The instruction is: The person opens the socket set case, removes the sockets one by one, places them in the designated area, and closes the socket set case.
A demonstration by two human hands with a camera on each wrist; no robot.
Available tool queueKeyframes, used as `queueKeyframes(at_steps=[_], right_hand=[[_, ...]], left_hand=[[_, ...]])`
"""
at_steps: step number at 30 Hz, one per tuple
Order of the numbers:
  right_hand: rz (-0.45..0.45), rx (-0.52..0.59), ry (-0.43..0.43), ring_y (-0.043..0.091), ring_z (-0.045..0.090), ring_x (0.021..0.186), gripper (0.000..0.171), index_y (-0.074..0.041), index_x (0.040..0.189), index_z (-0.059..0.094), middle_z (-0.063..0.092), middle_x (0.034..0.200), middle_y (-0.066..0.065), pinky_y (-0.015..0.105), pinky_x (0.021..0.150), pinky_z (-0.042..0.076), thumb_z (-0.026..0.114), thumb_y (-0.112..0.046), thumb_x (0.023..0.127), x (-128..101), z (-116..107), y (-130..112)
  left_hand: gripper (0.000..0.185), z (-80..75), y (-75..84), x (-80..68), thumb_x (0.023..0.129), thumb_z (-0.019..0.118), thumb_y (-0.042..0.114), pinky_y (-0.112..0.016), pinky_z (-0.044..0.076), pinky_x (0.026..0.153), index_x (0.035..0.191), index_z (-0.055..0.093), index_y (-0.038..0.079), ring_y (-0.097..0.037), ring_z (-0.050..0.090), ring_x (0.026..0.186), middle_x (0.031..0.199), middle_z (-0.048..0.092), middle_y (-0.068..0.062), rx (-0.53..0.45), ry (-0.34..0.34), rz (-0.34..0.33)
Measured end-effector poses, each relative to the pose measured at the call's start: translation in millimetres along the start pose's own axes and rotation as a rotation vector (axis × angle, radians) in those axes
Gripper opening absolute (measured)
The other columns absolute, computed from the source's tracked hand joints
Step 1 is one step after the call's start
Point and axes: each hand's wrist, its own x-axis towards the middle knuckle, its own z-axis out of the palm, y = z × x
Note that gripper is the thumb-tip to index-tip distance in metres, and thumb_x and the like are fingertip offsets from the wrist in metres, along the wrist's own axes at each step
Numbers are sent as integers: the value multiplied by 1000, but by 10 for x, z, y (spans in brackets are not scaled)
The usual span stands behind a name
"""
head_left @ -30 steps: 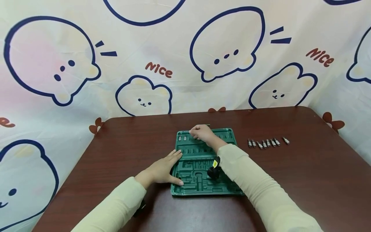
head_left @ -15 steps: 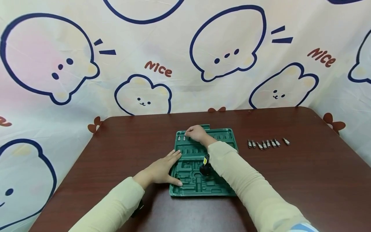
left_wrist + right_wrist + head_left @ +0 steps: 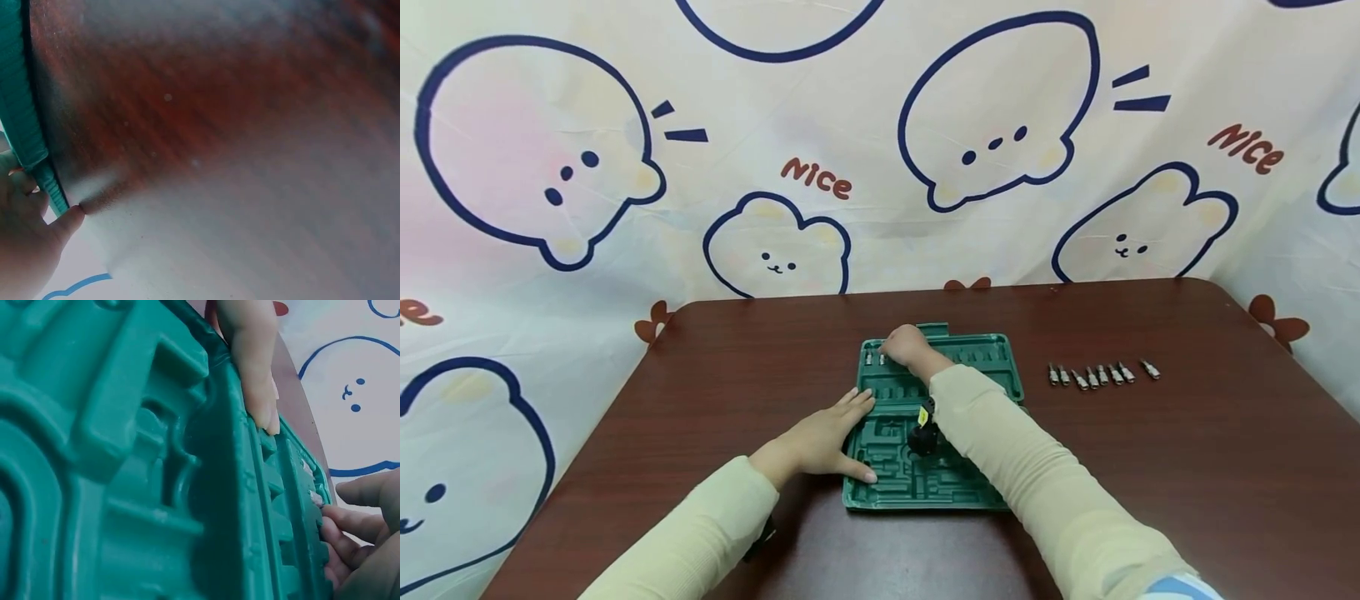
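A green moulded tool case (image 3: 917, 505) lies open on the brown table. My left hand (image 3: 820, 437) rests on its left edge, fingers spread and straight; in the left wrist view, the thumb (image 3: 70, 224) lies by the case's edge. My right hand (image 3: 908, 346), fingers bent, reaches down to the slots at the case's top left. Two small silver socket bits (image 3: 876, 359) sit upright there, just left of its fingertips. In the right wrist view, the right fingers (image 3: 353, 522) touch the slot row near a silver bit (image 3: 315, 498). Whether they hold anything is hidden.
Several more silver socket bits (image 3: 1092, 377) lie in a loose row on the table right of the case, one set apart at the right end. A printed cloth (image 3: 880, 250) hangs behind the table. The right forearm (image 3: 1037, 467) crosses over the case.
My right hand has moved left along the top slot row to beside the two bits, and its fingers now point further down. The left hand stays on the case edge.
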Motion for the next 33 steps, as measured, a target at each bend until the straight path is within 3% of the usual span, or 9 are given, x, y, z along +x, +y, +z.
queueKeyframes(at_steps=[3, 5, 9, 14, 23, 33], right_hand=[[11, 96, 21, 21, 51, 85, 14, -1, 91, 61, 54, 102, 11, 34, 73, 43, 52, -10, 86, -13, 2, 15], [11, 129, 23, 24, 50, 89, 16, 1, 96, 59, 52, 107, 13, 35, 74, 43, 50, -8, 87, -21, 2, 14], [20, 120, 60, 23, 50, 84, 13, -1, 94, 59, 54, 103, 11, 35, 72, 42, 50, -9, 87, -39, 9, -7], [58, 159, 89, 25, 51, 90, 14, -2, 94, 62, 55, 103, 11, 37, 75, 42, 53, -11, 86, -38, 24, -17], [50, 378, 159, 24, 49, 92, 12, -5, 91, 60, 54, 102, 10, 35, 72, 41, 53, -13, 87, 21, 11, 95], [9, 510, 108, 22, 51, 85, 12, -4, 95, 57, 53, 95, 9, 34, 76, 43, 52, -12, 87, -87, -182, 108]], left_hand=[[103, 11, -3, 4, 63, 57, 65, -41, 26, 95, 138, 18, 7, -19, 2, 130, 143, 10, -3, 5, -4, -6], [103, 8, -3, 11, 63, 57, 65, -41, 26, 95, 139, 18, 8, -19, 2, 130, 143, 10, -3, 7, -5, -6], [103, -1, 0, 25, 63, 56, 66, -41, 26, 95, 139, 17, 8, -19, 2, 130, 144, 9, -3, 6, -7, -2], [102, -10, 0, 29, 63, 58, 64, -41, 26, 95, 138, 18, 7, -20, 2, 130, 143, 10, -4, 8, -6, 0], [102, 1, 7, 19, 63, 57, 65, -42, 26, 95, 138, 18, 7, -20, 3, 130, 144, 10, -3, -5, -7, 0], [104, 4, 5, 1, 62, 55, 68, -42, 27, 94, 139, 17, 8, -19, 3, 130, 144, 10, -3, 35, -2, -14]])
